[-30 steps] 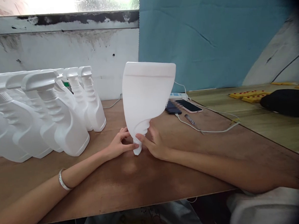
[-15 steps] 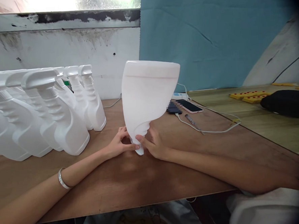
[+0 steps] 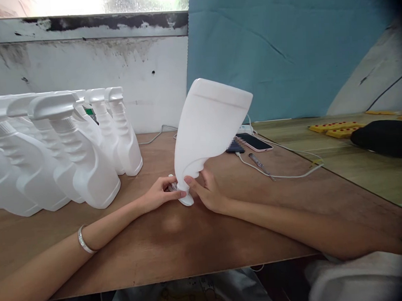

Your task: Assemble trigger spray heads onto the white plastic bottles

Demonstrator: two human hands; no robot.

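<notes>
A white spray bottle [image 3: 212, 118] is held upside down over the brown table, its broad base up and leaning to the right. My left hand [image 3: 161, 192] is closed around the spray head [image 3: 187, 199] at the bottom, thumb pressed on its side. My right hand [image 3: 206, 191] grips the ribbed neck of the same bottle from the right, thumb in front; its other fingers are partly hidden behind the bottle. The spray head's far end pokes out behind my left fingers.
Several white spray bottles [image 3: 93, 170] stand upright in a group at the left. On the right lie a phone [image 3: 255, 142], a dark pixelated object [image 3: 235, 145], a screwdriver-like tool [image 3: 260, 165] and a white cable [image 3: 291, 177]. Farther right are yellow pieces [image 3: 336, 127] and a black object [image 3: 386, 139].
The upside-down bottle has turned and tipped to the right, so its base now slants. Both hands keep their hold and have barely shifted.
</notes>
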